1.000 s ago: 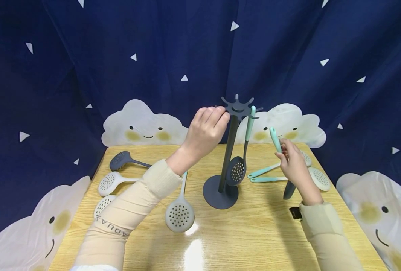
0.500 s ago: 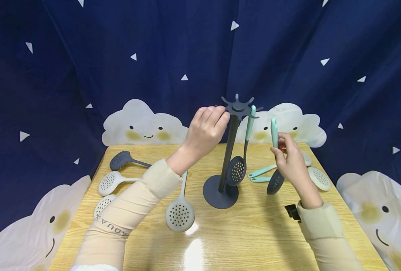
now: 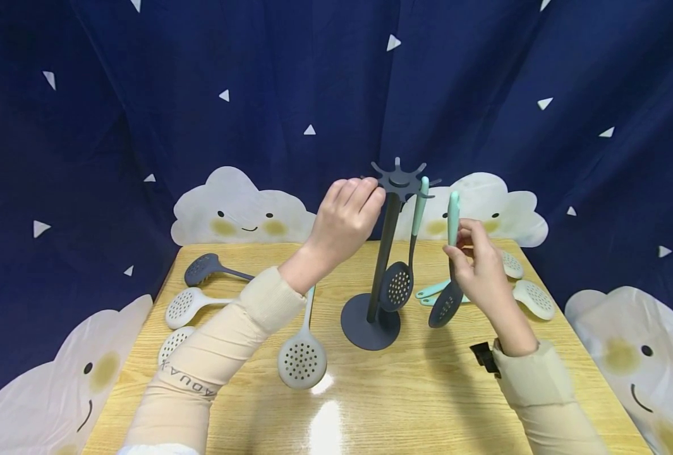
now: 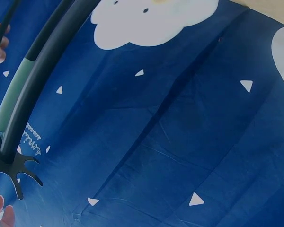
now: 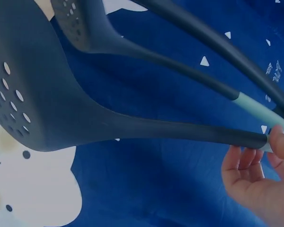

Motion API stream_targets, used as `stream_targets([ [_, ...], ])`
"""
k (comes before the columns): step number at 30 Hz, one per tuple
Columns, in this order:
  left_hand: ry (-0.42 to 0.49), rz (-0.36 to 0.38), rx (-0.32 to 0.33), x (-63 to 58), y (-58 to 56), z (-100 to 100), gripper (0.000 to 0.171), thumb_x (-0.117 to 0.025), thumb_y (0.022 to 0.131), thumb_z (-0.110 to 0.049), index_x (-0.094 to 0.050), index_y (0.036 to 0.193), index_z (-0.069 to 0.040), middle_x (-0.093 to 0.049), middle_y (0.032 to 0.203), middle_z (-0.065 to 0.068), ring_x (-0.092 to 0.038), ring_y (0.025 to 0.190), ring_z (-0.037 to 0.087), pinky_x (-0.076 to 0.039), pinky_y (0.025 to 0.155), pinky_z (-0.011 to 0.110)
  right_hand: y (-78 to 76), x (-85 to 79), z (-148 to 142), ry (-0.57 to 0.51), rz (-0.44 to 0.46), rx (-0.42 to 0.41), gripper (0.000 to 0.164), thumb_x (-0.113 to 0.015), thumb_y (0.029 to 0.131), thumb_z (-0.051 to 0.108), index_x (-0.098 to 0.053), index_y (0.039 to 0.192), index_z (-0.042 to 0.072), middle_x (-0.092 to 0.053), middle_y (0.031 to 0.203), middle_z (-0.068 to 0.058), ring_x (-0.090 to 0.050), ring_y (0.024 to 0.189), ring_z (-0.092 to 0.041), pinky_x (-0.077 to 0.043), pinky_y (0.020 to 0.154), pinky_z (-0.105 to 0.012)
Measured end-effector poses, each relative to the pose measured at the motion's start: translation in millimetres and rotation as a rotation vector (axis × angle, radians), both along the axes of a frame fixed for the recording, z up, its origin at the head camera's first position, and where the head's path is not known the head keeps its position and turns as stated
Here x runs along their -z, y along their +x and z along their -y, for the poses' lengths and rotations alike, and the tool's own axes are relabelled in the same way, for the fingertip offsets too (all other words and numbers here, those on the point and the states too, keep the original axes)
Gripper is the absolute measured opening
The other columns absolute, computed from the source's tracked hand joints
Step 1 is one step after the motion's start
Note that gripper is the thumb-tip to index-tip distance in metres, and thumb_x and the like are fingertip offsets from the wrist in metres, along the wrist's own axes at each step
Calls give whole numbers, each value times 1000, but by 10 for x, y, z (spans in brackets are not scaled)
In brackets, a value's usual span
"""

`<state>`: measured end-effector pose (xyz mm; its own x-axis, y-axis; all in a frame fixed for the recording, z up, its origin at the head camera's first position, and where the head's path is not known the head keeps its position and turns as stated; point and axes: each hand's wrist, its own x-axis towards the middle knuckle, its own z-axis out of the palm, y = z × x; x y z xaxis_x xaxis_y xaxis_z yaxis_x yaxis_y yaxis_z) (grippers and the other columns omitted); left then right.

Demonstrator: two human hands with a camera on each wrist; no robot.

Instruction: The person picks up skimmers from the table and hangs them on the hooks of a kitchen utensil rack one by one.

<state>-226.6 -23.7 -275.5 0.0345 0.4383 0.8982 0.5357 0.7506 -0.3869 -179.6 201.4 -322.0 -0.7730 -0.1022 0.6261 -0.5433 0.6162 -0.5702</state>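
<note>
My left hand (image 3: 347, 215) grips the left side of the hook crown on a dark utensil stand (image 3: 384, 253), fingers bent over its edge. From a right-hand hook of the stand hangs a dark skimmer (image 3: 397, 287) with a mint handle. To its right, my right hand (image 3: 481, 262) pinches a second mint-handled dark skimmer (image 3: 445, 306) low on the handle. That skimmer stands nearly upright, its perforated head down and above the table. In the right wrist view, the thumb and fingers (image 5: 244, 163) meet where the dark shaft joins the mint part.
Two pale skimmers (image 3: 535, 299) with mint handles lie behind the right hand. At left lie a dark skimmer (image 3: 201, 270) and two pale ones (image 3: 182, 308); another pale skimmer (image 3: 302, 363) lies before the stand. A dark blue curtain (image 3: 313, 76) hangs behind the wooden table (image 3: 404, 404).
My right hand has carried its skimmer leftward and slightly up, toward the stand, and the skimmer has turned more upright. My left hand has stayed in place.
</note>
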Motion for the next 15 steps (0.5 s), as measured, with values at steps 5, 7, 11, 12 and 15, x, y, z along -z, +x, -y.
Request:
stream_targets([
  [5, 0, 6, 5, -3, -2, -3, 6, -52, 85, -1, -57, 87, -4, -58, 89, 8, -53, 80, 22, -43, 72, 30, 41, -35, 75, 1, 12, -21, 33, -55, 81, -13, -44, 112, -6, -54, 88, -19, -55, 81, -27, -37, 72, -5],
  [7, -1, 7, 6, -7, 0, -4, 6, -52, 85, -1, -57, 87, -4, -58, 89, 9, -53, 80, 22, -43, 73, 31, 54, -46, 103, 0, 15, -28, 33, -55, 82, -13, -45, 112, -5, -54, 88, -18, -55, 81, -27, -38, 72, -5],
  [11, 0, 5, 7, -10, -1, -4, 6, -52, 85, -1, -57, 88, -4, -58, 89, 8, -53, 80, 22, -43, 73, 30, 60, -67, 154, -13, 10, -38, 32, -55, 81, -12, -45, 111, -6, -54, 88, -18, -56, 80, -26, -38, 72, -5],
  [12, 0, 3, 7, -11, -1, -3, 6, -52, 85, -1, -57, 88, -3, -58, 89, 8, -53, 80, 22, -43, 73, 30, 64, -73, 167, -18, 9, -40, 32, -55, 82, -12, -45, 111, -6, -54, 88, -19, -56, 80, -26, -39, 72, -5],
  [15, 0, 0, 7, -11, -6, -5, 6, -53, 85, -2, -57, 88, -3, -58, 90, 8, -53, 80, 22, -44, 73, 30, 67, -83, 198, -28, 11, -35, 32, -55, 82, -12, -45, 111, -6, -54, 88, -19, -55, 80, -26, -38, 71, -5],
])
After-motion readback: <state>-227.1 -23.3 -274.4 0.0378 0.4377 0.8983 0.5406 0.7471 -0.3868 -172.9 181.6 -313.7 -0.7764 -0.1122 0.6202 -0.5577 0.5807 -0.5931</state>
